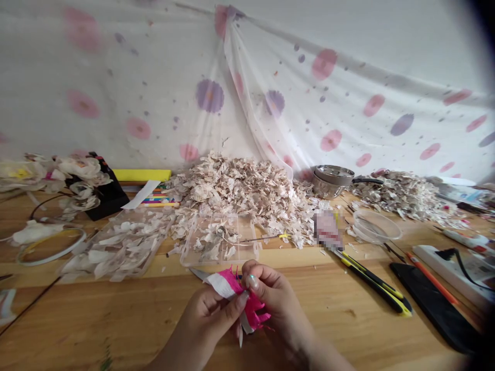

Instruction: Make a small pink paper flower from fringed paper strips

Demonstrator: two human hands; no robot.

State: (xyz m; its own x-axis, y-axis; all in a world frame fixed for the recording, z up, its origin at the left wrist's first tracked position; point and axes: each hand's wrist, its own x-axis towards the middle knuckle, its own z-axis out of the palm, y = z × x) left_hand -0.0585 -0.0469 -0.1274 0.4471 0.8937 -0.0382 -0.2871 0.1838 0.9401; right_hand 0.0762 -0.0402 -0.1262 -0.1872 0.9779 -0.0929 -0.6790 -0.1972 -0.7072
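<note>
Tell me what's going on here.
A person is pinching a fringed pink-and-white paper strip between the left hand and right hand, above a wooden table. A pointed metal blade pokes out beside the paper. Just ahead sits a clear plastic tray of pale petal-like scraps, with a large heap of similar scraps behind it and a yellow-and-black utility knife off to the right.

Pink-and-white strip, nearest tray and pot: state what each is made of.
The strip looks like crepe paper: matte, creased, with a fringed edge. The nearest tray seems to be clear plastic, see-through and glossy. The pot looks like polished stainless steel, judging by its bright reflections.
</note>
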